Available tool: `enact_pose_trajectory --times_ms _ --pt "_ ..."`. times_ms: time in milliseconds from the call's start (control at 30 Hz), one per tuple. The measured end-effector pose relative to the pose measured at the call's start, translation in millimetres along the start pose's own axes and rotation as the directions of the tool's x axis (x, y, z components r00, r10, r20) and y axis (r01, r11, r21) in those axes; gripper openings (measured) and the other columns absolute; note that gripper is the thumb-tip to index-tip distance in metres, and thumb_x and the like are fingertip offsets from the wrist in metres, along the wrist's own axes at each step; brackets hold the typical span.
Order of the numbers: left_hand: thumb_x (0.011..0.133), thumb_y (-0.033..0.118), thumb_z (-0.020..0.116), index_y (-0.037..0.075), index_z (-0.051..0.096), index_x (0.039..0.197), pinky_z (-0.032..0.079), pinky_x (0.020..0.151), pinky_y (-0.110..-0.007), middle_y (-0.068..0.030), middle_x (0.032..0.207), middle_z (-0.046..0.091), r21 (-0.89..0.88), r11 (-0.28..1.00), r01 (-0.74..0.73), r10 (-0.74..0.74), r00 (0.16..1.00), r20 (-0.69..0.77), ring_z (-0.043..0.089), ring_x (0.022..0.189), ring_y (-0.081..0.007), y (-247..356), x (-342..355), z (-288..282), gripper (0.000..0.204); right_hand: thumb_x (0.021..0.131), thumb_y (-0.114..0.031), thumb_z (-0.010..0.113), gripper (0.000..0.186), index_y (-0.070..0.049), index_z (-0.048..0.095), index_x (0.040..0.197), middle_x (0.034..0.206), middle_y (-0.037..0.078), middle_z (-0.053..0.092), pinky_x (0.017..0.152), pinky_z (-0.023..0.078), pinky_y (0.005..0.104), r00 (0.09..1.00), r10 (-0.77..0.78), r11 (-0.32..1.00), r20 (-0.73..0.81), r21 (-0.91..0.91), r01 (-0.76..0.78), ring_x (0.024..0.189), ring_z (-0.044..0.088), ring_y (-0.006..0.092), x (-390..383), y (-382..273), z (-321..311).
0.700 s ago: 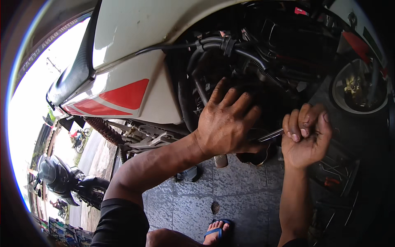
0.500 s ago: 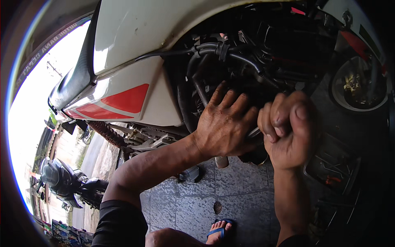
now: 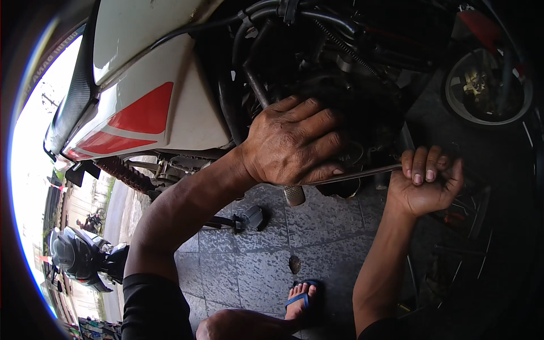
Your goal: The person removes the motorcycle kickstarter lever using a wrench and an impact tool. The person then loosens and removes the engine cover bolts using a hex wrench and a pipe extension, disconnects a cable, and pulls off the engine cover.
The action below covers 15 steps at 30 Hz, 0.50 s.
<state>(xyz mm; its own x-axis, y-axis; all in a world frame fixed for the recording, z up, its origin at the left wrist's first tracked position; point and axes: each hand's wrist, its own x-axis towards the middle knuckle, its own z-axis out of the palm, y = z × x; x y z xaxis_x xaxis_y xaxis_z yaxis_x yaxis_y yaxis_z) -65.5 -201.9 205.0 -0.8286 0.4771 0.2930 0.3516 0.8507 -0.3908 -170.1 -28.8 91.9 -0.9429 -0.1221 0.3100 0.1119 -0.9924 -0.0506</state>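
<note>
My left hand (image 3: 292, 141) has its fingers bent down against the dark engine (image 3: 331, 76) of a white motorcycle with red stripes (image 3: 144, 113); what they hold is hidden. A long, thin metal tool (image 3: 362, 173) runs from under that hand's thumb, below the engine, to my right hand (image 3: 425, 184). My right hand is palm up, its fingers curled over the tool's far end. A knurled metal foot peg (image 3: 293, 195) shows just below my left hand. Black hoses (image 3: 267, 12) cross above the engine.
A round metal rim with brassy parts (image 3: 484, 85) is at the upper right, with tools in a tray (image 3: 467, 209) below it. A dark pedal-like part (image 3: 252, 218) hangs over the tiled floor (image 3: 260, 266). My sandaled foot (image 3: 297, 300) is below. A parked scooter (image 3: 79, 255) stands outside.
The motorcycle sits higher and further left in view. My right hand first moved left toward my left hand and is now back out to the right, with more of the tool showing between them.
</note>
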Motion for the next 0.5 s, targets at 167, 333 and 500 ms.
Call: enact_pose_trajectory --times_ms 167,333,500 --pt "0.072 0.068 0.064 0.02 0.058 0.117 0.047 0.092 -0.046 -0.0032 0.12 0.052 -0.023 0.998 -0.06 0.063 0.983 0.175 0.054 0.108 -0.024 6 -7 -5 0.067 0.096 -0.034 0.044 0.041 -0.01 0.063 0.069 0.051 -0.002 0.048 0.039 0.036 0.0235 0.995 -0.069 0.998 -0.076 0.008 0.07 0.037 0.042 0.0082 -4 0 -7" --pt "0.062 0.066 0.071 0.035 0.037 0.142 0.016 0.117 -0.06 -0.0005 0.15 0.03 0.181 0.983 0.019 -0.07 0.959 0.275 0.027 0.14 -0.0278 10 -60 4 0.093 0.098 -0.034 0.04 0.044 -0.01 0.062 0.069 0.052 -0.002 0.046 0.039 0.035 0.0232 0.995 -0.081 0.996 -0.052 -0.024 0.08 0.038 0.04 0.0084 2 5 4" --pt "0.067 0.062 0.071 0.036 0.037 0.143 0.013 0.118 -0.059 0.0015 0.151 0.029 0.264 0.964 0.028 -0.094 0.966 0.24 0.019 0.144 -0.029 14 -56 9 0.087 0.101 -0.033 0.031 0.042 -0.008 0.056 0.076 0.055 -0.001 0.045 0.042 0.037 0.0239 0.939 -0.069 0.988 0.336 -0.106 0.11 0.04 0.039 0.0088 19 2 6"
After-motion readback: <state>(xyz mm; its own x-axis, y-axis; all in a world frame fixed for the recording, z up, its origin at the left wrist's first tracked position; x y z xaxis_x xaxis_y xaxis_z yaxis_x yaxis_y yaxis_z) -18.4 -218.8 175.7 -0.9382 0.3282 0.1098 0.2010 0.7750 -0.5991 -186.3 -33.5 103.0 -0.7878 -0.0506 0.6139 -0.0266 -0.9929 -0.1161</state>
